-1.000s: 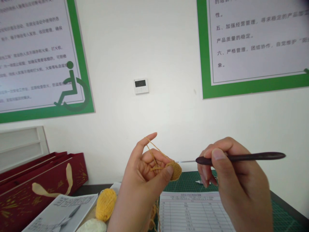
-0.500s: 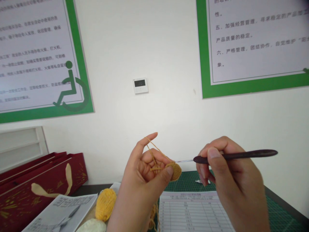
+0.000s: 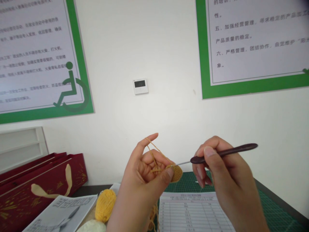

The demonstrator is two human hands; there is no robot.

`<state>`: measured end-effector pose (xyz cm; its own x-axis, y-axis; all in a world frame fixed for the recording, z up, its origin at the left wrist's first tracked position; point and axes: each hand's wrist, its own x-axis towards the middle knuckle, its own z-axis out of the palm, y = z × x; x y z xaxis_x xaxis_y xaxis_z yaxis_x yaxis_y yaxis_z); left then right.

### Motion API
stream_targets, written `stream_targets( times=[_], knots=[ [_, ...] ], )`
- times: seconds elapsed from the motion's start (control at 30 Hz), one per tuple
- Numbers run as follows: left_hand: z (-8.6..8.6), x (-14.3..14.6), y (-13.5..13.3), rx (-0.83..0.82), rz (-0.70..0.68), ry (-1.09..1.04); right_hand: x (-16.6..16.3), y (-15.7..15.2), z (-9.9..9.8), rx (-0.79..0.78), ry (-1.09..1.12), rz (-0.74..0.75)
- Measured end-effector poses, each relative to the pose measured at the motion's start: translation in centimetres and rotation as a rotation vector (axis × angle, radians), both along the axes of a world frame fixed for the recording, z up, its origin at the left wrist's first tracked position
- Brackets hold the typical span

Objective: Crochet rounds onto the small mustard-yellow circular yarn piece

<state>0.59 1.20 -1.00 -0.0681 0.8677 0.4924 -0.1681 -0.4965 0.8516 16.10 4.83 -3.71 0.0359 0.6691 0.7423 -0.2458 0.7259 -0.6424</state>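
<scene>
My left hand pinches a small round mustard-yellow crochet piece between thumb and fingers, with the yarn strand looped over the raised index finger. My right hand grips a dark wooden-handled crochet hook. Its thin metal tip points left and reaches the top edge of the crochet piece. Both hands are held up in front of the white wall, above the table.
On the table lie a green cutting mat, a printed table sheet, a yellow yarn ball, a cream yarn ball and a leaflet. Red gift bags stand at the left. Green-framed posters hang on the wall.
My right hand has moved left and tilted the hook's handle end upward, bringing the metal tip into the edge of the crochet piece. My left hand has stayed nearly still.
</scene>
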Motion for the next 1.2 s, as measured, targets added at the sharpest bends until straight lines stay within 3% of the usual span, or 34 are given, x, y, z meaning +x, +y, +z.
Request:
stream_targets(
  times=[0.13, 0.23, 0.5, 0.77, 1.03, 1.2],
  knots=[
    [0.2, 0.0, -0.2, -0.044, -0.003, -0.019, -0.7, 0.5, 0.2, -0.139, 0.056, 0.230],
    [0.3, 0.2, -0.2, -0.049, -0.007, -0.067, -1.0, 1.1, 0.1, -0.122, 0.033, 0.319],
    [0.3, 0.5, -0.3, -0.035, 0.001, -0.116, -1.4, 1.6, -0.7, 0.118, -0.024, 0.146],
    [0.3, 0.0, -0.1, -0.053, -0.062, -0.098, -2.0, 1.4, -0.9, 0.097, 0.021, 0.047],
    [0.6, 0.1, -0.3, -0.052, -0.032, -0.116, -1.9, 1.7, -1.0, 0.098, 0.021, -0.023],
    [0.5, 0.4, -0.3, -0.055, -0.045, -0.143, -1.9, 1.6, -0.8, 0.118, 0.000, -0.003]
  ],
)
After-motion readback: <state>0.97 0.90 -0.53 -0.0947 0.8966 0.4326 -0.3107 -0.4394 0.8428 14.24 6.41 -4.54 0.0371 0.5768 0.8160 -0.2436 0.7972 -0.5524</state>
